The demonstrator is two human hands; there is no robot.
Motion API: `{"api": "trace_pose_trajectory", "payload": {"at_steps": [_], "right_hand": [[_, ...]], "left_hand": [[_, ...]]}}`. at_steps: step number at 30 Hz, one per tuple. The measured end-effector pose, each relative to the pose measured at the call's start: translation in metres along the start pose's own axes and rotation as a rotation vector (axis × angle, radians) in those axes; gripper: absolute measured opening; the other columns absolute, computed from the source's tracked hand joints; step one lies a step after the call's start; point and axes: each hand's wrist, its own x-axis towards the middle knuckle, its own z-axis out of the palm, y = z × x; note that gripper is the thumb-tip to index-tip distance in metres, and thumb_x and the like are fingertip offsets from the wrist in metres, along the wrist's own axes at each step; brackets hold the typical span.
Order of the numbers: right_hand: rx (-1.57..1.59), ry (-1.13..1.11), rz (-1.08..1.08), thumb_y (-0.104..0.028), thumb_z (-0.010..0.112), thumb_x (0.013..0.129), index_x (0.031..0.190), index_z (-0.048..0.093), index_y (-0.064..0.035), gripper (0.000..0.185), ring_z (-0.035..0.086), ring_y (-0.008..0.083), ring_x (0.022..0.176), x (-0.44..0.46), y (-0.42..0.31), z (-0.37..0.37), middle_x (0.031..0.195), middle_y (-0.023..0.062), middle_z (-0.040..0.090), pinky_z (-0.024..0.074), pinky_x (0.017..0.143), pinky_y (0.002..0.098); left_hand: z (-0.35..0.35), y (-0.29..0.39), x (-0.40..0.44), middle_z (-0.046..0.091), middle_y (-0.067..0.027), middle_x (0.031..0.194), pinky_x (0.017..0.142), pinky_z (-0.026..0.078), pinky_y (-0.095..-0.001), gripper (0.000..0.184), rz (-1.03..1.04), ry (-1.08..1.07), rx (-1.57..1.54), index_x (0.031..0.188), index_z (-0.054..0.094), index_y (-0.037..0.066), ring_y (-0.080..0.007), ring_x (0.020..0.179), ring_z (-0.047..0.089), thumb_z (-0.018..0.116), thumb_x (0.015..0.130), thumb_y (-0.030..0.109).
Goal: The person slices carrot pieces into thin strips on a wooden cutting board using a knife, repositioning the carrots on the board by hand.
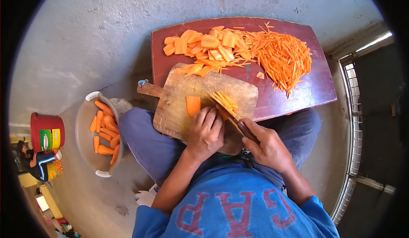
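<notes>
A wooden cutting board [170, 106] lies over the near edge of the dark red table. My right hand [268, 146] is closed around the handle of a knife [240, 125], its blade on the board beside thin carrot strips [225, 102]. My left hand [207, 131] has its fingers curled and pressed on carrot next to the blade; the fingers mostly hide that piece. A flat carrot slice [193, 105] lies just beyond my left hand. Behind the board are a pile of carrot slices [209, 41] and, to its right, a heap of carrot shreds [283, 59].
The dark red table [315, 82] stands against the wall. On the floor at left is a basin [87, 152] with several peeled carrots [109, 123]. Farther left are a red bucket [37, 131] and another person [42, 165]. A metal-framed door [377, 123] is at right.
</notes>
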Motion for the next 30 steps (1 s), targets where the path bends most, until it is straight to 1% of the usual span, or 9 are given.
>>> {"api": "trace_pose_trajectory", "payload": {"at_steps": [2,5,7,10,14,16,20,25,30], "right_hand": [[0.014,-0.016,0.072,-0.003,0.076,0.102,0.153,0.061,0.0053,0.054,0.075,0.0552,0.108,0.0,-0.004,-0.007,0.118,0.0336,0.077,0.0614,0.089,0.0551],[0.095,0.0,0.05,-0.003,0.076,0.102,0.154,0.061,0.006,0.055,0.075,0.0556,0.107,0.002,0.005,-0.01,0.118,0.0342,0.076,0.0611,0.09,0.0546],[0.059,-0.04,0.028,-0.003,0.077,0.101,0.154,0.061,0.0063,0.056,0.075,0.0558,0.107,0.003,0.005,-0.011,0.118,0.0341,0.076,0.0614,0.09,0.0544],[0.052,-0.043,-0.011,-0.004,0.077,0.101,0.154,0.061,0.0064,0.057,0.074,0.0562,0.108,0.003,0.003,-0.005,0.119,0.0338,0.077,0.062,0.092,0.0544],[0.014,-0.02,-0.078,-0.006,0.077,0.102,0.156,0.06,0.0058,0.058,0.076,0.0552,0.107,0.0,0.006,0.0,0.12,0.0319,0.078,0.0636,0.09,0.0552],[-0.045,-0.056,-0.048,-0.007,0.078,0.102,0.156,0.06,0.0056,0.058,0.077,0.0544,0.102,0.0,-0.001,-0.002,0.117,0.0312,0.077,0.0641,0.085,0.056],[-0.185,-0.093,-0.067,-0.011,0.078,0.103,0.156,0.058,0.0054,0.058,0.077,0.0525,0.091,-0.003,-0.003,0.002,0.111,0.03,0.076,0.0643,0.076,0.0567],[-0.172,-0.084,-0.019,-0.011,0.078,0.104,0.159,0.054,0.0051,0.063,0.077,0.0515,0.086,-0.01,-0.011,0.004,0.108,0.029,0.075,0.0652,0.074,0.0553],[-0.273,-0.085,-0.007,-0.012,0.078,0.104,0.158,0.053,0.0056,0.062,0.076,0.0498,0.08,-0.023,-0.02,0.011,0.104,0.0275,0.074,0.0652,0.071,0.0542]], "left_hand": [[0.0,-0.002,0.0,0.072,-0.0211,0.127,0.107,0.052,-0.0529,0.028,-0.003,-0.028,0.015,0.117,0.076,-0.004,-0.0403,0.122,0.068,0.08,0.092,0.008],[-0.001,0.0,0.0,0.072,-0.0208,0.128,0.108,0.051,-0.0538,0.033,-0.021,-0.061,0.027,0.12,0.075,-0.003,-0.0398,0.124,0.067,0.08,0.091,0.011],[-0.001,0.002,0.002,0.071,-0.0207,0.13,0.108,0.05,-0.0548,0.037,-0.049,-0.072,0.028,0.123,0.074,-0.002,-0.0398,0.125,0.066,0.081,0.09,0.012],[0.001,-0.003,0.0,0.07,-0.0204,0.13,0.107,0.049,-0.0549,0.04,-0.015,-0.098,0.069,0.125,0.074,-0.002,-0.0398,0.124,0.065,0.081,0.088,0.014],[-0.008,-0.004,-0.004,0.069,-0.0205,0.13,0.105,0.05,-0.055,0.037,-0.042,-0.122,0.072,0.121,0.075,-0.002,-0.0407,0.123,0.064,0.08,0.088,0.013],[-0.008,-0.005,-0.005,0.068,-0.0207,0.131,0.103,0.05,-0.0554,0.031,-0.044,-0.102,0.049,0.117,0.076,-0.003,-0.04,0.124,0.064,0.077,0.091,0.014],[-0.001,-0.011,-0.009,0.068,-0.0221,0.136,0.106,0.049,-0.0577,0.026,0.002,-0.122,0.046,0.111,0.078,-0.005,-0.0414,0.127,0.064,0.076,0.089,0.011],[-0.002,-0.011,-0.004,0.07,-0.0228,0.141,0.109,0.047,-0.0583,0.022,0.035,-0.122,0.037,0.107,0.079,-0.005,-0.042,0.133,0.064,0.073,0.089,0.006],[-0.004,-0.011,-0.006,0.072,-0.0208,0.142,0.109,0.043,-0.059,0.024,0.051,-0.155,0.01,0.107,0.08,-0.003,-0.0402,0.137,0.064,0.072,0.088,0.008]]}}
